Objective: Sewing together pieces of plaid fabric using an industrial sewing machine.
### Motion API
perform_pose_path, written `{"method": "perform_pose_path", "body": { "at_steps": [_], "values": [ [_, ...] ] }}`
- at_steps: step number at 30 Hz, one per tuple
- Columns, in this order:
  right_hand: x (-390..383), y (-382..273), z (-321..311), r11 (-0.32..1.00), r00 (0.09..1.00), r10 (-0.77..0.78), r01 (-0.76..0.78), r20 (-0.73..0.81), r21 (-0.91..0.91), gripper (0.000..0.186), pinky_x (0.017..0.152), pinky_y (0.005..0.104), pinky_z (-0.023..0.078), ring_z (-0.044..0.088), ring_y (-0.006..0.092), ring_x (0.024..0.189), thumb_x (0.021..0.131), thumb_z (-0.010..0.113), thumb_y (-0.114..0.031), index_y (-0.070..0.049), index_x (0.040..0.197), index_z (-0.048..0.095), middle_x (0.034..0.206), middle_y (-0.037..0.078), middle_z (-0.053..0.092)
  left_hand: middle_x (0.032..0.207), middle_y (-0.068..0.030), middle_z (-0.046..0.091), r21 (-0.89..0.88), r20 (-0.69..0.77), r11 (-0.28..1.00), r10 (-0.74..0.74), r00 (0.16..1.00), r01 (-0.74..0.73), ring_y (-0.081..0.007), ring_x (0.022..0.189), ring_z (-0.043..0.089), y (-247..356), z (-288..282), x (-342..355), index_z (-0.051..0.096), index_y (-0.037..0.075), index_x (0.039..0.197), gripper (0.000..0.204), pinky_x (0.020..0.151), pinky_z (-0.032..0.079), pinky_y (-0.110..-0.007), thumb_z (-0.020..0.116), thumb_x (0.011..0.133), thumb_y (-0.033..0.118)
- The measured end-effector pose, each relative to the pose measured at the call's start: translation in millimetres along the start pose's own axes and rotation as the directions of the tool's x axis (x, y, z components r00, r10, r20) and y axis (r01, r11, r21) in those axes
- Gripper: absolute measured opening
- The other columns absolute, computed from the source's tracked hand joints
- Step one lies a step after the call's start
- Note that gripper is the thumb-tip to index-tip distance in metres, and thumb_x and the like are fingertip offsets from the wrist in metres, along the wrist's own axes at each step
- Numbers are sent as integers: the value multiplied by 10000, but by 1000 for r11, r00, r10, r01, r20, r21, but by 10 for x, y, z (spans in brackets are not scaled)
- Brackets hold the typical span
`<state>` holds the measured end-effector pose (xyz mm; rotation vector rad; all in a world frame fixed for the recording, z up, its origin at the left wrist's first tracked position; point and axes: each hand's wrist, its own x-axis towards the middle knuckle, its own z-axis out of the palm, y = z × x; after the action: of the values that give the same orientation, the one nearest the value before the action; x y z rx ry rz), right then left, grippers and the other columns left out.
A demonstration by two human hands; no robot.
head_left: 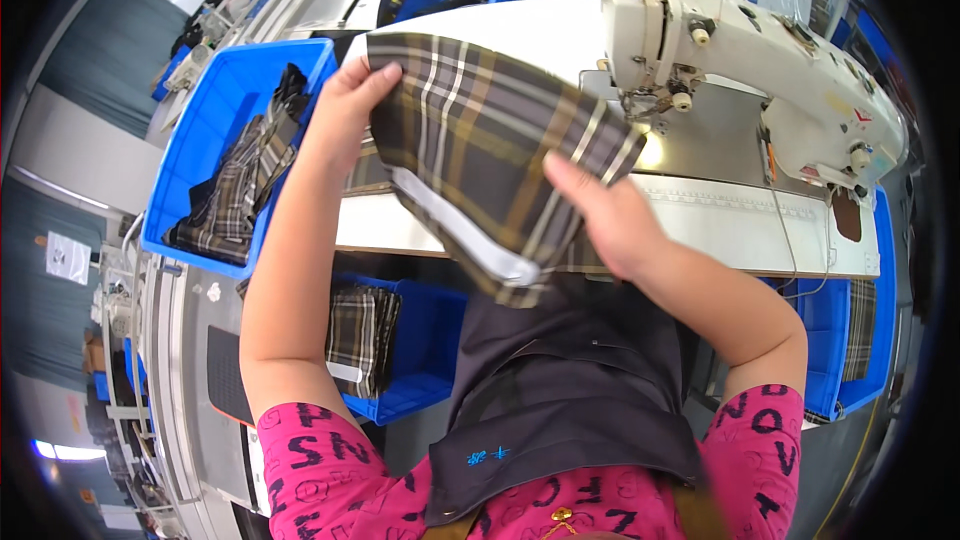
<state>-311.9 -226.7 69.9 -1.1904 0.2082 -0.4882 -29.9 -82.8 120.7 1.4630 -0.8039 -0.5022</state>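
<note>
We take the sewing machine (pixel 740 50) as our landmark; it stands cream-white at the far right of the white table (pixel 720 225), its needle end lit and turned toward us; to its left, lifted above the table edge, we hold a plaid fabric piece (pixel 480 155) in brown, grey and cream, with a white band (pixel 455 230) running along its lower side; our left hand (pixel 350 105) pinches the corner farthest from the machine, fingers closed over the cloth edge; our right hand (pixel 610 220) lies on the side nearest the machine, fingers pressed flat to the cloth, and whether the thumb is closed underneath we cannot tell; the piece is not under the needle, so as we judge it no seam is being run on it at this moment, and the handling is at the stage of spreading or turning the cloth in front of the machine; farther left of the machine a blue bin (pixel 215 115) holds a pile of similar plaid pieces; below the table, left of the machine, a second blue bin (pixel 420 340) holds a folded plaid stack (pixel 360 335); under the machine's right end a third blue bin (pixel 850 340) shows more plaid; which pile is sewn and which is waiting we cannot tell.
</note>
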Motion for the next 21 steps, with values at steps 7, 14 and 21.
{"method": "perform_pose_path", "body": {
  "at_steps": [7,14,21],
  "values": [
    [-136,314,-698,685,922,2,280,386,-673,633,1114,491,448,546,434,1285,893,773,-381,-4,1371,599,1363,259,562,951,-159,758,754,300,608,21,954,-250,-316,888,726,-344,1203,842,765,109,1110,280,835,550,-403,710,966,343],
    [-1,147,-1286,-96,832,-158,522,531,-847,230,1074,466,466,561,328,1262,725,744,-149,-58,935,719,1293,149,631,965,-136,764,745,249,589,191,950,-313,-362,918,709,-1333,1764,739,772,88,1012,229,859,536,-448,770,896,285],
    [121,209,-1290,-330,652,-71,699,755,-635,217,1061,504,467,595,366,1257,745,659,-175,-9,837,762,1317,220,672,968,-128,728,728,291,500,393,872,-468,-331,868,670,-1376,1814,576,721,66,1089,245,811,532,-419,761,933,251]
  ]
}}
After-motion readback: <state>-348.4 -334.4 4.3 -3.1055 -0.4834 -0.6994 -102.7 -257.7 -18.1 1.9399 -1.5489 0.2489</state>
